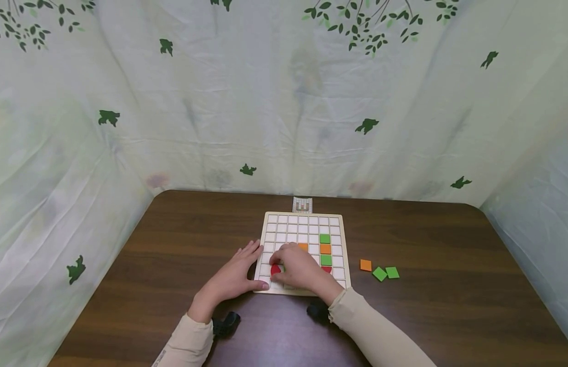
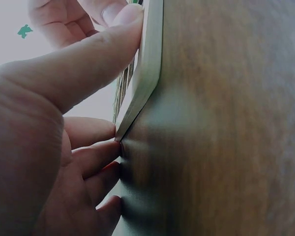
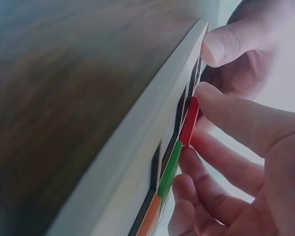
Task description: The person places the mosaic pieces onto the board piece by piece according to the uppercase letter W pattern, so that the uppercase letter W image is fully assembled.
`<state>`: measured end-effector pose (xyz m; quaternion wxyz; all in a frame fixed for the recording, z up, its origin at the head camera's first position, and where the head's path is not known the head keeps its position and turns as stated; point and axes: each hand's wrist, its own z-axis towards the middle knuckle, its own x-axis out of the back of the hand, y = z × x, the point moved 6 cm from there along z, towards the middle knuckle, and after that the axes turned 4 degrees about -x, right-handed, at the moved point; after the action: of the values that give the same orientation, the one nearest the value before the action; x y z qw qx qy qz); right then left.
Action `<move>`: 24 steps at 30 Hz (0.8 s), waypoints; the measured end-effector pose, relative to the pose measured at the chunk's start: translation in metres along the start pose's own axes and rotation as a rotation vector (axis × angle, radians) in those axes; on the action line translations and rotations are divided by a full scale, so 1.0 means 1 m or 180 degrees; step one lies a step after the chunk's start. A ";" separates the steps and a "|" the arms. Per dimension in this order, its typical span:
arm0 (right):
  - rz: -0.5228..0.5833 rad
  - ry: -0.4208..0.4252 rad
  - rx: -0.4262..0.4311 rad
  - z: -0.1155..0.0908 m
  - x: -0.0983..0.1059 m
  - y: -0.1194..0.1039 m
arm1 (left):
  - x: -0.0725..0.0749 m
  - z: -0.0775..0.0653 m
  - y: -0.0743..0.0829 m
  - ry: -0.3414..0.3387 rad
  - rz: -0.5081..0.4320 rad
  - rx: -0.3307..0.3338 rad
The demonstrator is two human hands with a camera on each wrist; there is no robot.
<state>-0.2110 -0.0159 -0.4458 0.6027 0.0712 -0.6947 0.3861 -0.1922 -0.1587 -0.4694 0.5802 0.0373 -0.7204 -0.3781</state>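
Note:
A pale gridded board [image 1: 262, 279] lies on the table in the head view, with white squares and colored tiles set in it. My left hand [image 1: 233, 272] rests at its left side, fingers fairly straight along the edge and thumb over the near-left corner. My right hand [image 1: 302, 267] reaches over the board and holds a red tile [image 1: 275, 269] with a rounded side. Thumb and finger are at opposite ends of this red tile [image 3: 189, 120] in the right wrist view. Beside it lie a green tile [image 3: 170, 167] and an orange tile [image 3: 150, 216]. The right hand hides part of that row.
Right of the board lie a loose orange tile [image 1: 365, 265] and two green tiles [image 1: 379, 273]. A small printed card [image 1: 302, 205] sits at the board's far edge. Up the board's right part run green, orange [image 1: 325, 248] and red tiles. A patterned curtain [image 1: 275, 112] hangs behind the table.

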 end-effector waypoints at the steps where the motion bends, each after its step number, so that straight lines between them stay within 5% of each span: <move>1: -0.0021 0.0018 0.0012 0.000 0.000 0.000 | 0.000 0.000 0.000 0.0001 -0.0001 0.0000; 24: 0.0478 -0.0080 -0.0002 -0.001 0.003 0.016 | 0.000 0.001 -0.001 -0.0010 0.0026 0.0000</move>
<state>-0.2203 -0.0030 -0.4500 0.5633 0.0235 -0.7056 0.4291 -0.1937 -0.1587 -0.4696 0.5805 0.0338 -0.7215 -0.3758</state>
